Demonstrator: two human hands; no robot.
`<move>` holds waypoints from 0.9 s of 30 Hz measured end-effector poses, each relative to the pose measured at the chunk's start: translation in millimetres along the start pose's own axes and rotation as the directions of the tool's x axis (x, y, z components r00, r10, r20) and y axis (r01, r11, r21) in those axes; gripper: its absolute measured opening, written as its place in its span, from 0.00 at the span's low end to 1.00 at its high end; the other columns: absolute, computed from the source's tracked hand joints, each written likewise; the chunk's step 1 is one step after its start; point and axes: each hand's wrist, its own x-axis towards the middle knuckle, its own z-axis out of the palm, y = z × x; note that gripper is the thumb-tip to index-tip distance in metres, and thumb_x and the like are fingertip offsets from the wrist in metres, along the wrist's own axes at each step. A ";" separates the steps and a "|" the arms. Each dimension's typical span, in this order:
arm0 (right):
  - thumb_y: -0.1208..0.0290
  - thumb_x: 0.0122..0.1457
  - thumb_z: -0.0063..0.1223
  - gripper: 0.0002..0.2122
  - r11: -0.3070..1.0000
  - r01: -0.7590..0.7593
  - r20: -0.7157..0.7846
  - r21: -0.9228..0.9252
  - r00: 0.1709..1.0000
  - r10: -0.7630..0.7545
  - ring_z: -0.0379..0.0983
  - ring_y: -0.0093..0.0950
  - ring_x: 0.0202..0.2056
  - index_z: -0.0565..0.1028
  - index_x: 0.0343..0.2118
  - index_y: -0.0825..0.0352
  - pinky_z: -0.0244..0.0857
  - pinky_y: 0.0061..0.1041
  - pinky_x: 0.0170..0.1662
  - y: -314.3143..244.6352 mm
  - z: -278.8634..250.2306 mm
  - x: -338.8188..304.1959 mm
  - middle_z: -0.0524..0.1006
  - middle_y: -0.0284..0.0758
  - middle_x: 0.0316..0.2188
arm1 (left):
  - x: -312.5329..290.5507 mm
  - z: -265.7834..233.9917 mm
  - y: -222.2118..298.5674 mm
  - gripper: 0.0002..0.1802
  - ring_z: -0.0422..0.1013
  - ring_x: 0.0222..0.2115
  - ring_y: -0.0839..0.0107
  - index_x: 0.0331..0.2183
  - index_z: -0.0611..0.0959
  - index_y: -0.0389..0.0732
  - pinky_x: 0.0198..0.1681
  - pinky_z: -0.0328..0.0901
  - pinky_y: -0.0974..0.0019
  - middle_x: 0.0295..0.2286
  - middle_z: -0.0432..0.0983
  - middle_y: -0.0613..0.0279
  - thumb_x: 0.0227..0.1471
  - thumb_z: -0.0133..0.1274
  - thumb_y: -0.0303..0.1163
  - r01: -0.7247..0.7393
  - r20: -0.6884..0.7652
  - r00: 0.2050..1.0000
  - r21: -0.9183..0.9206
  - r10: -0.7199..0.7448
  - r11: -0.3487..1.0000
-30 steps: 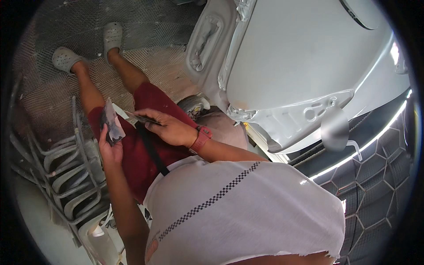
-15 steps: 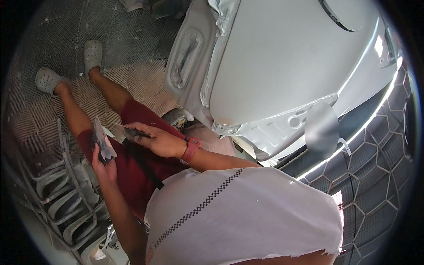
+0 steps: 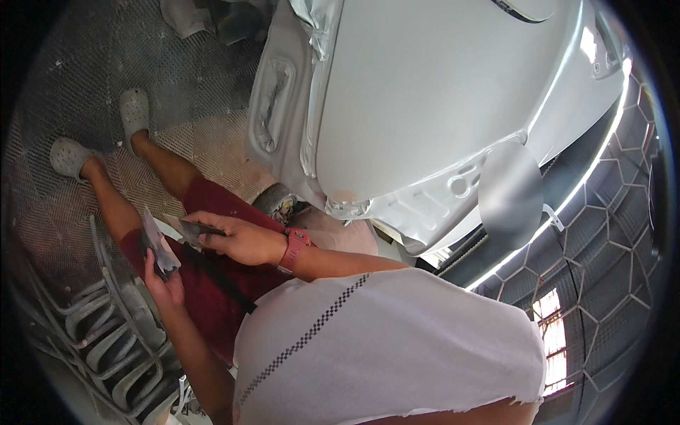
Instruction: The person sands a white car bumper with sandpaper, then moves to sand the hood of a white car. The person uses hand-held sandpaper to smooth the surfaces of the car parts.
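In my left hand [image 3: 166, 287] is a flat metal spreader blade [image 3: 159, 239], tilted up, with pale pinkish paste and dark smears on its face. My right hand [image 3: 248, 241] grips a putty knife [image 3: 190, 228] by its dark end, and its pale blade points left toward the spreader. A small gap shows between the two blades. Both hands are over my dark red shorts [image 3: 212, 283]. Right of them stands a silver-grey car body panel [image 3: 418, 92], with a brownish patch [image 3: 345, 195] at its lower left corner.
A rack of curved metal bars [image 3: 106, 333] stands at lower left. Beyond my feet lies ribbed matting [image 3: 78, 92]. The car's inner edge with an oval recess [image 3: 273, 106] is near my knees. Behind it, a wall of hexagonal lights [image 3: 602, 283] fills the right.
My right hand has brought the putty knife closer to the spreader in my left hand. The whole view has shifted a little, so the car panel appears farther left.
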 end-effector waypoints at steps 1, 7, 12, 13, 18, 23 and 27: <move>0.71 0.71 0.46 0.23 1.000 -0.003 0.006 0.006 1.000 0.003 0.70 0.22 0.42 0.64 0.68 0.62 0.66 0.23 0.48 -1.2 -0.4 -0.9 0.75 0.31 0.45 | 0.2 0.9 -0.3 0.25 0.74 0.56 0.65 0.60 0.74 0.33 0.57 0.71 0.64 0.57 0.76 0.54 0.66 0.56 0.33 -0.010 -0.005 1.000 -0.003 0.010 1.000; 0.67 0.73 0.43 0.22 0.997 -0.081 0.024 -0.011 0.996 0.081 0.68 0.19 0.39 0.64 0.69 0.58 0.67 0.22 0.47 -12.8 -0.4 -4.9 0.74 0.28 0.41 | -2.0 4.0 -1.7 0.27 0.74 0.56 0.64 0.62 0.71 0.34 0.59 0.71 0.63 0.58 0.74 0.53 0.66 0.56 0.34 -0.003 -0.011 1.000 -0.009 0.003 1.000; 0.65 0.74 0.44 0.23 0.998 -0.044 0.028 -0.042 0.999 0.045 0.68 0.19 0.36 0.63 0.70 0.58 0.67 0.23 0.46 -13.8 -1.8 -3.6 0.76 0.28 0.38 | -4.3 4.4 -3.2 0.27 0.74 0.55 0.65 0.61 0.72 0.36 0.58 0.72 0.62 0.55 0.76 0.55 0.65 0.57 0.34 -0.013 0.026 1.000 -0.023 0.014 1.000; 0.65 0.74 0.44 0.23 0.998 -0.058 0.024 -0.035 0.998 0.059 0.69 0.19 0.36 0.63 0.70 0.59 0.67 0.23 0.46 -13.0 -2.5 -3.4 0.76 0.28 0.39 | -4.3 4.7 -3.9 0.27 0.75 0.55 0.65 0.61 0.73 0.36 0.58 0.72 0.62 0.55 0.76 0.56 0.64 0.57 0.34 -0.017 0.054 0.998 -0.038 0.019 0.999; 0.61 0.73 0.46 0.25 0.996 -0.063 0.045 -0.069 0.997 0.066 0.73 0.21 0.34 0.62 0.70 0.63 0.71 0.24 0.41 -10.5 -6.0 -4.7 0.78 0.33 0.43 | -3.7 5.4 -5.0 0.26 0.75 0.54 0.65 0.59 0.74 0.36 0.57 0.72 0.62 0.54 0.78 0.56 0.63 0.58 0.34 -0.018 -0.045 0.999 0.005 0.018 1.000; 0.60 0.73 0.46 0.27 0.998 -0.055 0.059 0.035 0.997 0.053 0.75 0.22 0.35 0.61 0.71 0.64 0.72 0.24 0.42 -14.8 -6.4 -7.0 0.78 0.34 0.44 | -3.8 6.4 -2.9 0.25 0.75 0.54 0.65 0.59 0.75 0.36 0.56 0.72 0.61 0.54 0.78 0.56 0.63 0.59 0.34 0.015 0.026 1.000 -0.027 -0.014 1.000; 0.61 0.74 0.44 0.25 0.995 -0.098 0.081 0.033 0.992 0.095 0.73 0.21 0.46 0.61 0.70 0.63 0.72 0.24 0.49 -19.0 -6.3 -8.1 0.76 0.32 0.53 | -5.0 8.7 -4.0 0.25 0.76 0.54 0.64 0.59 0.74 0.35 0.56 0.73 0.61 0.54 0.78 0.56 0.64 0.58 0.34 -0.009 0.009 1.000 -0.013 0.009 1.000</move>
